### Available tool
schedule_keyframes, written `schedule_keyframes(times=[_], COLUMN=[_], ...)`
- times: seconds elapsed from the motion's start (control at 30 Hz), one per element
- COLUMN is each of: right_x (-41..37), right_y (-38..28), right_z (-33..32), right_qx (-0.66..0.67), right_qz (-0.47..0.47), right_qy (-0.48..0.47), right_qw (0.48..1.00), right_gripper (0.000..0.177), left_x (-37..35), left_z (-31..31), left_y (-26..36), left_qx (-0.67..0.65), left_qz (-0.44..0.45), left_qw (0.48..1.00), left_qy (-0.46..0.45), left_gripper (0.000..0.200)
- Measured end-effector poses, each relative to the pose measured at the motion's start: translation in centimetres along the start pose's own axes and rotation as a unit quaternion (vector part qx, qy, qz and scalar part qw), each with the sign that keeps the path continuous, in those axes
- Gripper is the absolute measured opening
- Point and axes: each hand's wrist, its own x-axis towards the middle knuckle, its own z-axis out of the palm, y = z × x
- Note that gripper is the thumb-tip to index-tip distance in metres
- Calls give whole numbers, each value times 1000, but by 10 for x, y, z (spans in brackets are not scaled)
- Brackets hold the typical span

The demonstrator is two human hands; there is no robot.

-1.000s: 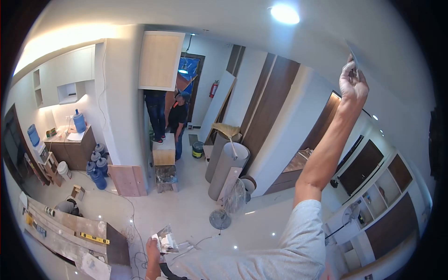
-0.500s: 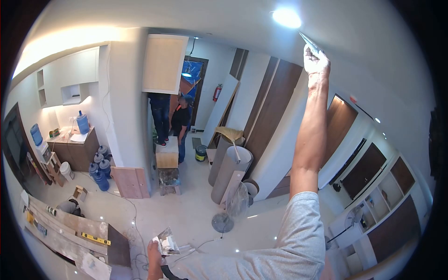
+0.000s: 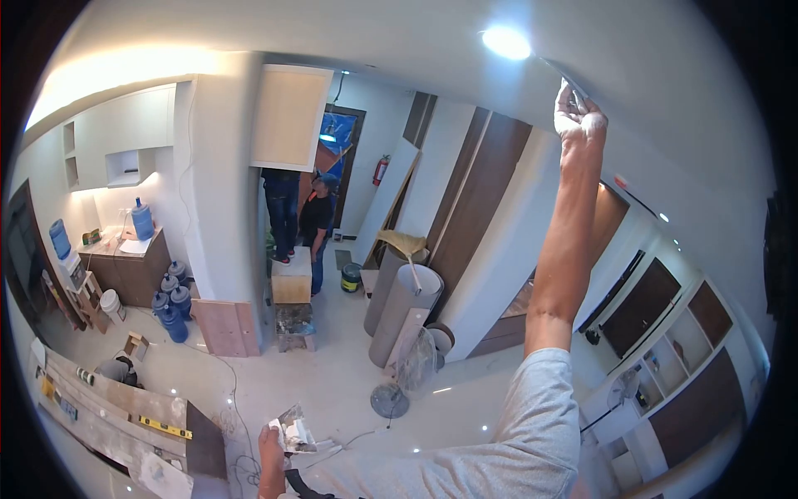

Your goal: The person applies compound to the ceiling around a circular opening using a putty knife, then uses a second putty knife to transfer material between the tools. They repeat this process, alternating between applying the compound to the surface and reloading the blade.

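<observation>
Raised high on the right, my right hand (image 3: 579,121) is closed around a putty knife (image 3: 572,83). The blade shows nearly edge-on, close to the white ceiling (image 3: 432,50) beside a lit round ceiling lamp (image 3: 506,43); whether it touches cannot be made out. White smears cover the fingers of this hand. Low in the view, my left hand (image 3: 271,456) grips a flat metal putty plate (image 3: 290,413) by its near side. Lumps of white putty (image 3: 297,433) lie on that plate.
Two people (image 3: 317,212) are at a wall cabinet (image 3: 291,116), one standing on a wooden box (image 3: 292,281). Rolled grey sheets (image 3: 407,299) and a fan (image 3: 389,401) stand mid-floor. A workbench (image 3: 125,420) carries a yellow level (image 3: 165,427). Blue water bottles (image 3: 172,320) stand left; cables cross the floor.
My right hand with the putty knife has moved right and slightly down along the ceiling, away from the lamp. My left hand keeps hold of the putty plate, nearly unmoved. The view has shifted slightly.
</observation>
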Motion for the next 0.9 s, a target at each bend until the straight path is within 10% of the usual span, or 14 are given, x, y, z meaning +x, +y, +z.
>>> schedule_keyframes(times=[0.47,0.63,0.9], right_x=[-94,-137,21], right_y=[-134,-39,37], right_z=[43,9,-66], right_qx=[62,-22,-130], right_qz=[167,-85,-1], right_qy=[-119,-61,-95], right_qw=[977,994,987], right_gripper=[31,30,38], left_x=[0,3,11], left_z=[8,7,-5], left_y=[16,10,-14], left_qx=[-13,-51,-89], left_qz=[-42,-53,-81], left_qw=[998,995,992], left_qy=[-37,-70,-30], left_gripper=[24,28,27])
